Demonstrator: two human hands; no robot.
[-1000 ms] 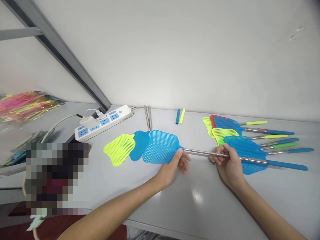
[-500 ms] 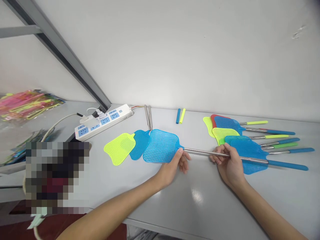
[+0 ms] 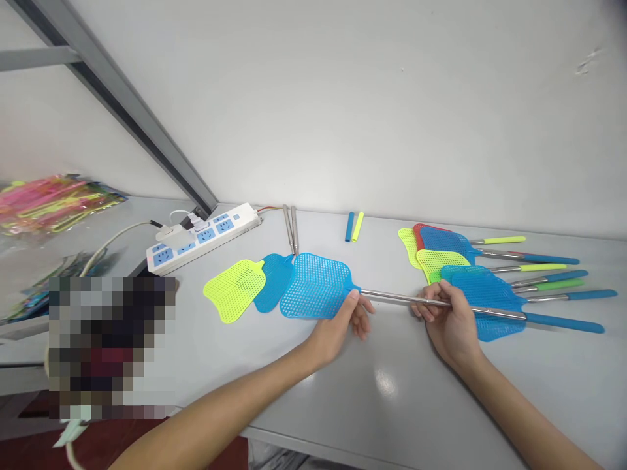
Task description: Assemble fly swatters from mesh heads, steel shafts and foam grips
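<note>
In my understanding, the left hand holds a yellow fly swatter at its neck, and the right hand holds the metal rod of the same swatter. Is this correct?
Not quite: the held fly swatter is blue, as the head view shows. The left hand does hold its neck, and the right hand its metal rod.

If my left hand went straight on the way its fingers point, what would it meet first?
Probably your right hand, gripping the metal shaft of the blue swatter you're holding; depth is hard to judge from this single view.
</note>
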